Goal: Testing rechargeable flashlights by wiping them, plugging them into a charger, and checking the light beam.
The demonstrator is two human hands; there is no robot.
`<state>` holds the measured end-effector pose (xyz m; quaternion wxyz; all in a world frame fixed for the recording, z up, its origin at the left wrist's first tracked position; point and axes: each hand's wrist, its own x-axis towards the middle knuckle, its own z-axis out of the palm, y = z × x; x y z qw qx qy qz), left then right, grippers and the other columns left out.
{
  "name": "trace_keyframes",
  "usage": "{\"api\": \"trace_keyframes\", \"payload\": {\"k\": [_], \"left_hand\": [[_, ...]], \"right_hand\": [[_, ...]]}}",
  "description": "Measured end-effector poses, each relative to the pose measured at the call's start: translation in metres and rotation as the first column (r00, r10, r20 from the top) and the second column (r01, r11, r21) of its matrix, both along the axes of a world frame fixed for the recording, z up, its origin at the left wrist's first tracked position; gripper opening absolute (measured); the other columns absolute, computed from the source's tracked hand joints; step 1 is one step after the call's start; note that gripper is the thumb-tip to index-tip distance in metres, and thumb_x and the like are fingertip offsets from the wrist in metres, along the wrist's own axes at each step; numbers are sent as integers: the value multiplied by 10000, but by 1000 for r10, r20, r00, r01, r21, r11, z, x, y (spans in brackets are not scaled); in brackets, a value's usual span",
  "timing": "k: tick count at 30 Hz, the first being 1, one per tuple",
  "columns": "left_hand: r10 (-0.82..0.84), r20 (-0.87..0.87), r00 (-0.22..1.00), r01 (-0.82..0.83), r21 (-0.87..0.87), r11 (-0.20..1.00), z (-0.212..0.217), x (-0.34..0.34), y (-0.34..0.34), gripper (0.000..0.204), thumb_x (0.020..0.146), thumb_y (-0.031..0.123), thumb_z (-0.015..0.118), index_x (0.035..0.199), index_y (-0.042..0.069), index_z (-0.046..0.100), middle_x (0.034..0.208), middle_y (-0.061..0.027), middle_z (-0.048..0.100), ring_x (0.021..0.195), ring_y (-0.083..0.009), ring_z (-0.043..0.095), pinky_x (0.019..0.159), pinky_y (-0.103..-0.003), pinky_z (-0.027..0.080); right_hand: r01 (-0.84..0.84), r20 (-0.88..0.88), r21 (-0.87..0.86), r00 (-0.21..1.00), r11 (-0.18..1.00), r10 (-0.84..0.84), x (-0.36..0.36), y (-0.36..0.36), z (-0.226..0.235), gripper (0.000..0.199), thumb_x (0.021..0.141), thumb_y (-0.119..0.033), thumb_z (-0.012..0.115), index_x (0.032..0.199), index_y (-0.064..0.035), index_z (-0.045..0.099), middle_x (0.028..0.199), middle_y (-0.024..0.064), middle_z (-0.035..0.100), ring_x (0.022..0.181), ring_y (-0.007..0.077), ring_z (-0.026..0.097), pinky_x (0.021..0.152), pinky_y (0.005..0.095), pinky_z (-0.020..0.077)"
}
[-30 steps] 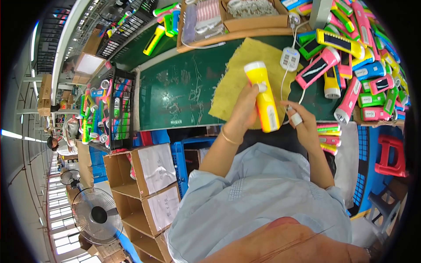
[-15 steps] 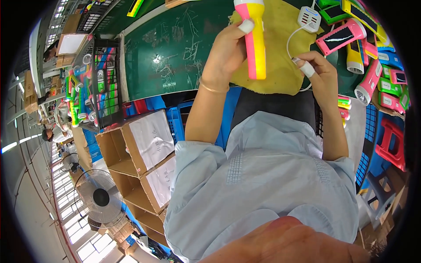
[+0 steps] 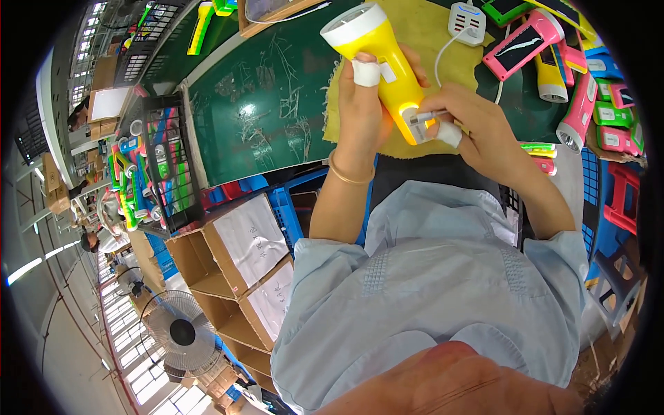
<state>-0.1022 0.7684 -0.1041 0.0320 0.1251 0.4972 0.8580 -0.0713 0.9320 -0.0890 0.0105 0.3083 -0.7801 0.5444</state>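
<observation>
My left hand (image 3: 363, 104) is wrapped round a yellow flashlight (image 3: 377, 52) with a white head, which slants down to the right. Between the fingers of my right hand (image 3: 477, 128) is a charging cable plug (image 3: 423, 117), pressed against the flashlight's tail end. A glow lights the yellow body there; whether the plug is fully seated I cannot tell. White wraps cover a digit on each hand. Under both hands lies a yellow cloth (image 3: 443, 66) on the green table (image 3: 242, 117). The white cable runs up to a white multi-port USB charger (image 3: 467, 22).
Pink, yellow, green and blue flashlights (image 3: 524, 45) are piled at the right of the table. A black crate (image 3: 173, 162) with more flashlights stands at the left. Below it are cardboard compartments (image 3: 200, 266) and a fan (image 3: 181, 333). A wooden-edged tray (image 3: 277, 17) sits at the far edge.
The flashlight has been turned, so its yellow side faces me and its tail points right. My right hand has brought the cable plug to the tail, where a glow now shows.
</observation>
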Motion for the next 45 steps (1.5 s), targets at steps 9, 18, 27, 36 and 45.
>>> {"api": "trace_keyframes", "payload": {"k": [9,18,27,36,45], "left_hand": [[144,255,956,-137,-46,989,8,6,16,462,927,446,387,1118,28,433,872,-105,557,748,-181,563,652,-303,483],[1,-61,998,3,71,998,-1,-1,-3,642,843,604,422,1163,48,424,863,-102,521,737,-209,552,623,-325,468],[-291,216,932,7,791,612,-16,5,-5,548,827,497,547,1122,45,451,820,-11,451,705,-123,399,638,-254,389],[181,-104,978,-155,222,963,-12,8,1,697,742,690,493,1033,58,456,729,-57,491,692,-170,485,633,-294,417],[116,105,988,-120,38,992,12,14,-12,446,853,220,566,1222,75,361,921,-95,511,758,-207,539,655,-376,490]], "right_hand": [[243,-439,129,883,961,-165,-10,0,-8,289,613,29,598,888,-26,526,824,110,504,783,289,513,674,360,441],[-286,-64,-45,957,957,283,-11,8,8,241,681,-15,649,903,-46,561,800,91,525,743,260,520,637,322,422],[-402,-682,141,623,905,383,6,-1,-14,228,660,-101,631,870,-29,580,696,27,416,627,172,475,543,279,400],[354,-65,-54,932,934,-357,14,-37,-23,412,569,-125,764,901,-20,544,748,102,479,646,282,515,543,339,425],[98,244,-99,967,990,-71,5,-11,-22,204,895,-166,455,945,26,500,868,121,526,758,200,519,663,274,403]]}}
